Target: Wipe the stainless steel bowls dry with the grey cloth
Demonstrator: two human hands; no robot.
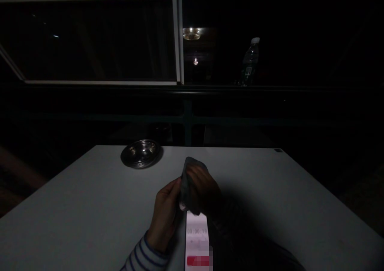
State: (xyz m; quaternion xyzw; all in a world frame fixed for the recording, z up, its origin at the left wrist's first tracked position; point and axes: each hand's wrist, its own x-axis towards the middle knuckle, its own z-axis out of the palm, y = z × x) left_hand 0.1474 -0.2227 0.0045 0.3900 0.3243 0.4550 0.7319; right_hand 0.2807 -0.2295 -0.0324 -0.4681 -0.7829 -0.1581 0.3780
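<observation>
My left hand (166, 211), in a striped sleeve, is closed at the left side of a grey cloth (186, 191). Whatever its fingers grip is hidden by the cloth and the dark. My right hand (207, 185) is wrapped round the cloth from the right, its fingers pressed over the top. A small pale edge shows at the cloth's lower left, too dim to name. Just below both hands, a lit phone (196, 233) shows a timer and a red button.
On the white table (120, 207), a stack of shiny metal bowls (140, 154) stands at the far left. Behind the table a clear plastic bottle (250, 63) with a white cap leans on a dark ledge, right of a window frame (179, 35). The room is very dark.
</observation>
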